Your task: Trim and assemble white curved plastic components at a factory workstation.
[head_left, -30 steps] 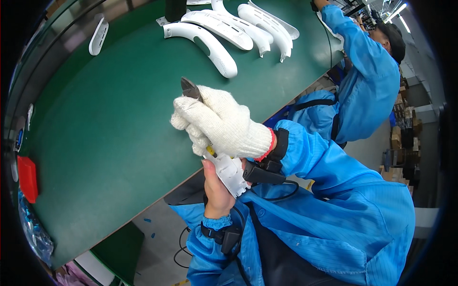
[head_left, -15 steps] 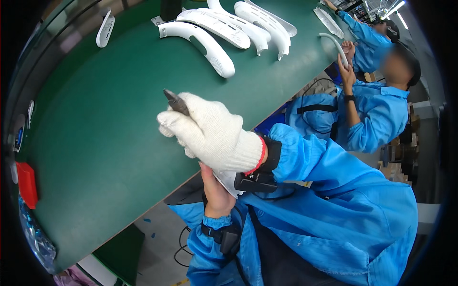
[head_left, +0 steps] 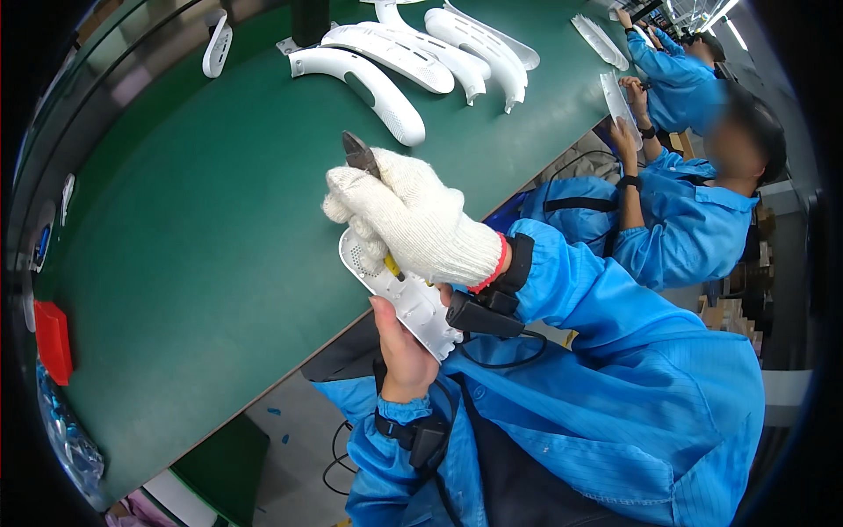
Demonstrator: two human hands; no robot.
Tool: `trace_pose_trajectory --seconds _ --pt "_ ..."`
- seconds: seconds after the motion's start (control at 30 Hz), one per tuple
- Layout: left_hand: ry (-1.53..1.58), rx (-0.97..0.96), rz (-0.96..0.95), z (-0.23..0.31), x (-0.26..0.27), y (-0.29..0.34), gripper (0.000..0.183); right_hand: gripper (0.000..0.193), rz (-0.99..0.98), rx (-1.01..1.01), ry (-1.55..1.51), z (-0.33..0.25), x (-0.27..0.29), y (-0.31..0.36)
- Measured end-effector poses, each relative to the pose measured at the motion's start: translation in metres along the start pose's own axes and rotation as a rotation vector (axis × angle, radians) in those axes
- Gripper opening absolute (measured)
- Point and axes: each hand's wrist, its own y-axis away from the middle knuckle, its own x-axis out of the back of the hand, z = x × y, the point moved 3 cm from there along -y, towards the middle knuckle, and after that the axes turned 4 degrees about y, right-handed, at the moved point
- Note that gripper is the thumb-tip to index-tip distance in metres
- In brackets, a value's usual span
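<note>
My right hand (head_left: 426,215), in a white knit glove, is closed around a pair of cutting pliers (head_left: 359,153). Their dark jaws stick out past the thumb, and a bit of yellow handle shows below the fingers. Bare and curled along the edge of a white plastic shell (head_left: 420,309), my left hand (head_left: 402,356) holds it tilted above the table's near edge. The shell has a rounded, perforated far end and ribs inside. The glove hovers over the shell and covers part of it; whether they touch, I cannot tell.
Several curved white plastic parts (head_left: 369,88) lie on the green table (head_left: 219,220). Another white part (head_left: 218,46) is at the far left. A red bin (head_left: 53,342) stands at the left edge. To the right, co-workers in blue (head_left: 685,220) sit along the table, one holding a white part.
My gloved hand has moved right and slightly up with the pliers, uncovering more of the white shell. The nearby co-worker has turned the white part in their hands.
</note>
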Motion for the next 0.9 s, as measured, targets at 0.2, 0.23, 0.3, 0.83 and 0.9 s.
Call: trace_pose_trajectory --seconds 0.2,0.23,0.3,0.83,0.9 --pt "-0.046 -0.020 0.078 -0.002 0.003 0.003 0.068 0.034 0.056 0.004 0.097 -0.003 -0.002 0.005" --pt "-0.063 -0.028 0.128 -0.003 0.002 0.003 0.068 0.034 0.080 0.066 0.138 -0.003 -0.003 0.003" --pt "-0.041 -0.031 0.150 -0.004 0.000 0.004 0.068 0.033 0.129 0.189 0.219 0.001 -0.004 0.002" --pt "-0.572 -0.004 -0.124 0.004 0.021 0.048 0.036 0.030 0.001 0.141 -0.046 0.001 -0.008 0.010" --pt "-0.603 -0.023 -0.082 0.002 0.027 0.047 0.032 0.029 0.012 0.152 -0.072 0.003 -0.007 0.005"
